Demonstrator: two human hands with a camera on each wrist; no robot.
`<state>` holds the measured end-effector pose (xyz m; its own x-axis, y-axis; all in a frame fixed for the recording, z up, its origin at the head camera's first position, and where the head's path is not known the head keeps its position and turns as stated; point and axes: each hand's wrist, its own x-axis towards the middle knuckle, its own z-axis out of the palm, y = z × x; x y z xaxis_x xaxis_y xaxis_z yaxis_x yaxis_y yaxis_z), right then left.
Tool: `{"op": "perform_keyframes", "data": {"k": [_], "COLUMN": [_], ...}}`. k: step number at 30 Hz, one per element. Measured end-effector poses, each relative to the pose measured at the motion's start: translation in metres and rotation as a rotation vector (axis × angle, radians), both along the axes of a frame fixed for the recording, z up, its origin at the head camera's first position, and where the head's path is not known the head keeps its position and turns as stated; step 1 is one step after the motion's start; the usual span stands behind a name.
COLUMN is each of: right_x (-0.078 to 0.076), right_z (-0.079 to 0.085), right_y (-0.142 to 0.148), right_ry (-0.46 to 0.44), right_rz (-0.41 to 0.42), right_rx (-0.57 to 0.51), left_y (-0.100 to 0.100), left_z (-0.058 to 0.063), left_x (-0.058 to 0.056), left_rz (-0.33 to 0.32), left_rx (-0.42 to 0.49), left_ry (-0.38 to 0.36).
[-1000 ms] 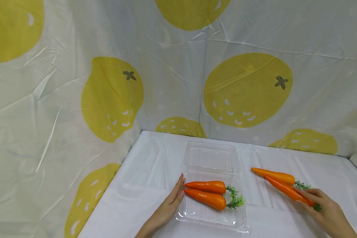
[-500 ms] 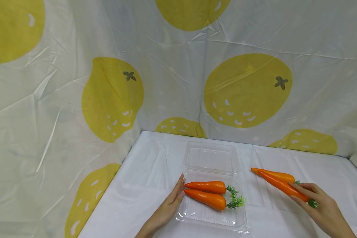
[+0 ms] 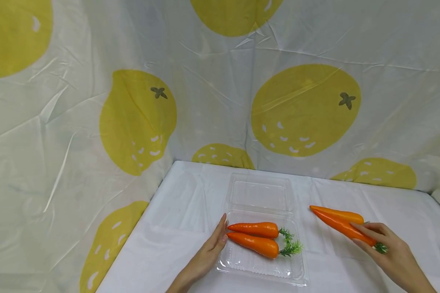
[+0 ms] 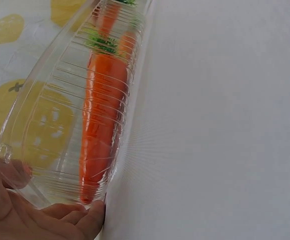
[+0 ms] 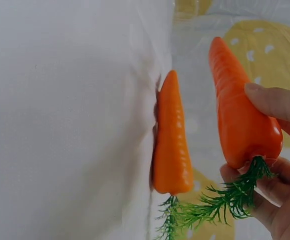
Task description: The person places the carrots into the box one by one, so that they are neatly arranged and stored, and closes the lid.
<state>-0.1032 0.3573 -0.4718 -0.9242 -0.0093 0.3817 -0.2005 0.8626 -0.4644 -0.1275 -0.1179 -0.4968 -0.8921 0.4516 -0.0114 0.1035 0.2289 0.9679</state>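
A clear hinged plastic box [image 3: 262, 272] lies open on the white cloth, its lid [image 3: 260, 195] folded back. Two orange carrots [image 3: 254, 230] [image 3: 254, 245] with green tops lie inside it, tips to the left. My left hand [image 3: 207, 252] rests against the box's left side with straight fingers; in the left wrist view its fingertips [image 4: 92, 220] are at the end wall. My right hand [image 3: 388, 252] pinches another carrot [image 5: 237, 110] near its leafy end, thumb on one side and fingers on the other. Beside this carrot, a lighter orange carrot [image 5: 172, 145] lies on the cloth.
White cloth [image 3: 161, 244] covers the tabletop, with shallow creases. Behind and to the left hangs a pale curtain [image 3: 212, 101] printed with yellow lemons, close to the table's edges.
My right hand has moved left with the carrot, whose tip now overlaps the tip of the lighter carrot in the head view. My left hand and the box have stayed put.
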Motion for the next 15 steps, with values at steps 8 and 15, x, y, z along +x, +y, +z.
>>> {"op": "perform_keyframes", "data": {"k": [8, 15], "right_x": [0.001, 0.001], "right_z": [0.002, 0.007], "right_y": [-0.006, -0.012], "right_ry": [0.044, 0.137], "right_rz": [0.026, 0.08], "right_rx": [-0.014, -0.041], "left_y": [0.001, 0.0], "left_z": [0.001, 0.001], "left_x": [0.001, 0.002], "left_rz": [0.002, 0.01], "left_rx": [-0.004, -0.019], "left_ry": [0.012, 0.031]}}
